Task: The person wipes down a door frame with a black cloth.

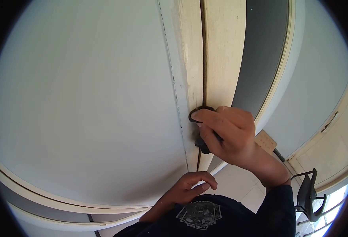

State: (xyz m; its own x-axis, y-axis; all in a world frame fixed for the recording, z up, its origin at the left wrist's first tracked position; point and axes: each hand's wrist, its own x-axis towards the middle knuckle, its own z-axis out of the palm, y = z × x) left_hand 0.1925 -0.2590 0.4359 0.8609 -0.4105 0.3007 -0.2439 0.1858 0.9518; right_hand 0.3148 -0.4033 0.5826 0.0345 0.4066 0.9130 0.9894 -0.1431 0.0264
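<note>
My right hand (229,132) is closed on a black looped object (193,111) at the seam of a cream wooden door frame (217,51). The loop curves around my index fingertip. Below my fingers another black piece (203,147) shows against the seam; whether it belongs to the loop is hidden by my hand. My left hand (191,185) hovers low in front of my dark shirt, fingers loosely bent, thumb apart, with nothing seen in it. It is close to the lower end of the seam.
A large pale panel (95,98) fills the left side. To the right are a dark grey panel (261,51), a cardboard piece (265,141), a black chair (309,193) and a cream door with a handle (329,122). Light tiles (243,181) cover the floor.
</note>
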